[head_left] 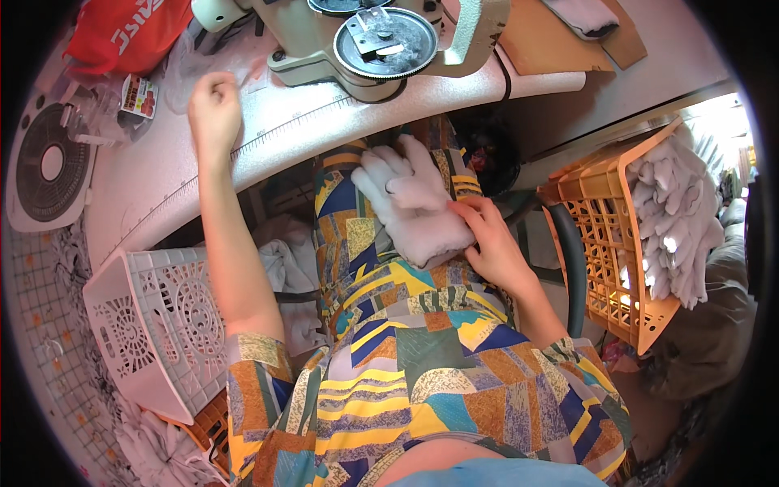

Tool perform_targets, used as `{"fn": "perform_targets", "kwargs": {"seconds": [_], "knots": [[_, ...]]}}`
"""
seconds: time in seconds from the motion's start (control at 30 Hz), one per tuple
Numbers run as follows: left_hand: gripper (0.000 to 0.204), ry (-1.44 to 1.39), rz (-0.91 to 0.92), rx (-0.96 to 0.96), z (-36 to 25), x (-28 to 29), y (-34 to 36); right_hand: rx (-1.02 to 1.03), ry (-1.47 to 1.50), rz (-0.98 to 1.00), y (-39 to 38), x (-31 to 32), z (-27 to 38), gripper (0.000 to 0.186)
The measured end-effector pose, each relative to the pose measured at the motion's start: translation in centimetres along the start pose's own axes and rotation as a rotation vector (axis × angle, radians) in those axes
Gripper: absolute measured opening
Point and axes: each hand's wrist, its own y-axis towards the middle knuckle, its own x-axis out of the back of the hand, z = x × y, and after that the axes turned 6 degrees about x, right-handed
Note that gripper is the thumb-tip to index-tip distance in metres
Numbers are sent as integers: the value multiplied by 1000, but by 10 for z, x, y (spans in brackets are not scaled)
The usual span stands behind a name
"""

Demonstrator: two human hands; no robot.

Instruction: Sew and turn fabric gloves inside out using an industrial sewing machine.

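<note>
A white fluffy glove (418,213) lies on my lap, its fingers pointing away from me and its cuff toward my right side. My right hand (493,247) holds the cuff edge, the fingers on top of it and part of the grip hidden under the fabric. Over the white table (268,134), left of the sewing machine (345,69), my left hand (216,109) is raised with its fingers curled in. Whatever it may hold cannot be seen.
An orange crate (596,252) full of white gloves (673,215) stands at my right. At my left are a white plastic basket (166,312) and more pale gloves (158,446). A round-grilled fan (53,162), a red bag (130,36) and brown cardboard (548,36) surround the machine.
</note>
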Motion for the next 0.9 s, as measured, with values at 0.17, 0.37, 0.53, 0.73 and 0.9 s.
{"fn": "perform_targets", "kwargs": {"seconds": [0.17, 0.37, 0.53, 0.73, 0.9], "knots": [[14, -386, -200, 199, -62, -5, -91, 161, 127, -115, 10, 29, 19, 57], [11, -1109, 630, 695, -153, -5, -215, 471, -32, -392, 29, 21, 56, 43], [10, -1046, 792, 580, -147, -1, -217, 680, -303, -552, 31, 15, 35, 37], [14, -1079, 802, 588, -152, -15, -226, 666, -250, -553, 27, 21, 19, 32], [40, -209, 709, -397, -133, -50, -230, 199, 177, -627, 24, 33, 16, 23]]}}
